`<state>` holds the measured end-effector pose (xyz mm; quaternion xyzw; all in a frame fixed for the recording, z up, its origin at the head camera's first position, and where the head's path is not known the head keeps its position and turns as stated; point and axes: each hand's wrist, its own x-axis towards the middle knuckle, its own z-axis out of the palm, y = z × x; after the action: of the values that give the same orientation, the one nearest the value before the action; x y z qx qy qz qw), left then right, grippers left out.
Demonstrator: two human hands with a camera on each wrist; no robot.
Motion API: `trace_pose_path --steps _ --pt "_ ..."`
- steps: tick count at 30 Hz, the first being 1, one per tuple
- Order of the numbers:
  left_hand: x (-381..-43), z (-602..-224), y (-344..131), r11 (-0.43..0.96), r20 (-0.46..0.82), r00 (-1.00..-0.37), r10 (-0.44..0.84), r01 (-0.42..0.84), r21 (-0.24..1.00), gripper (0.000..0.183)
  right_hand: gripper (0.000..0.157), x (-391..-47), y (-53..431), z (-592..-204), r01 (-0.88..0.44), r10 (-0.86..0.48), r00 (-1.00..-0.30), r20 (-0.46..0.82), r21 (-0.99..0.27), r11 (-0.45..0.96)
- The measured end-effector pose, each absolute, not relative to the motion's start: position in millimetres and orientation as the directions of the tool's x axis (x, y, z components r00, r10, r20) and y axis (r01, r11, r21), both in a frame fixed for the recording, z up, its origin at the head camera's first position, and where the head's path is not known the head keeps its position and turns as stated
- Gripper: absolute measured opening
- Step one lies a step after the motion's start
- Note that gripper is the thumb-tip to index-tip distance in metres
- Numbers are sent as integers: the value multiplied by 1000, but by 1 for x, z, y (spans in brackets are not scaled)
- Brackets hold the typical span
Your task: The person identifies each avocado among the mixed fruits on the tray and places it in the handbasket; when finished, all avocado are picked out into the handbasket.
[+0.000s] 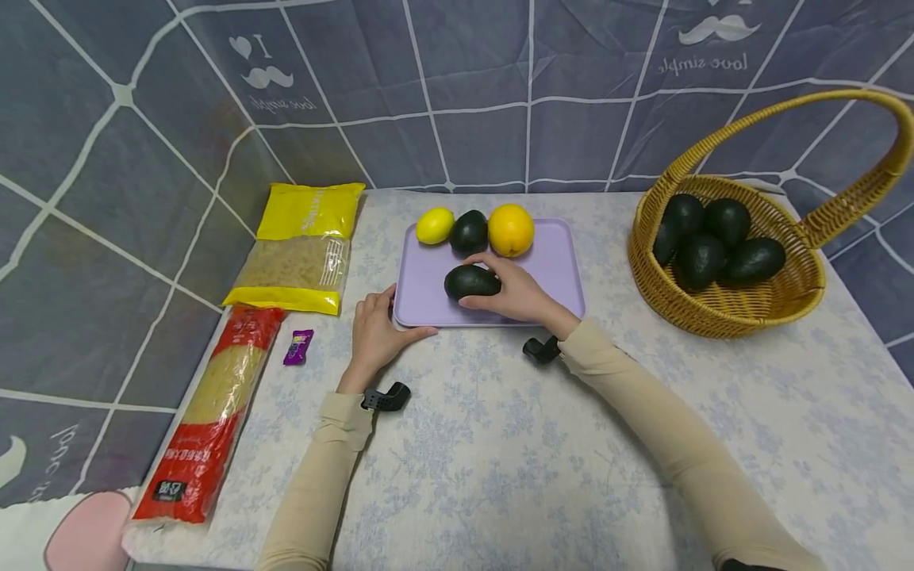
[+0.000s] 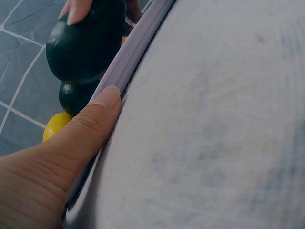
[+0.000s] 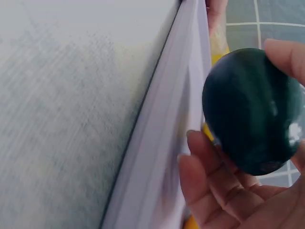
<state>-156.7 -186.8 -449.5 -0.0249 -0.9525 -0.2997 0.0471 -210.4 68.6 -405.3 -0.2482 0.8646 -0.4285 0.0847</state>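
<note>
My right hand point(image 1: 517, 293) holds a dark green avocado point(image 1: 471, 282) over the front part of a lilac tray point(image 1: 560, 274), fingers and thumb around its end. In the right wrist view the avocado point(image 3: 250, 112) appears above the tray's rim point(image 3: 162, 114). At the tray's front left corner rests my left hand point(image 1: 374, 335); its straight thumb point(image 2: 90, 121) lies against the front rim and its fingers reach up the left side. Along the tray's back sit a lemon point(image 1: 435, 226), another avocado point(image 1: 469, 233) and an orange point(image 1: 510, 230).
A wicker basket point(image 1: 721, 313) with a tall handle stands at the right with several avocados point(image 1: 700, 262) inside. To the left lie a yellow bag point(image 1: 300, 254), a long red packet point(image 1: 214, 412) and a small purple wrapped sweet point(image 1: 298, 347). Tile-patterned cloth point(image 1: 485, 151) hangs behind.
</note>
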Motion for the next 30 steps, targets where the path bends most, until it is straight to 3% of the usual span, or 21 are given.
trace_pose_path --steps 8,14,24,30 --pt "-157 -450 -187 819 101 -995 18 72 570 106 60 -203 81 -396 -349 -403 -897 181 -850 395" --pt "-157 -450 -187 821 108 -994 17 76 567 106 56 -198 88 -390 -430 -351 -880 321 -852 299" --pt "-157 -449 -186 820 121 -992 22 87 566 106 53 -169 95 -347 -493 -237 -861 450 -852 177" --pt "-156 -449 -185 823 131 -991 25 95 560 106 54 -163 109 -341 -530 -182 -840 511 -845 75"
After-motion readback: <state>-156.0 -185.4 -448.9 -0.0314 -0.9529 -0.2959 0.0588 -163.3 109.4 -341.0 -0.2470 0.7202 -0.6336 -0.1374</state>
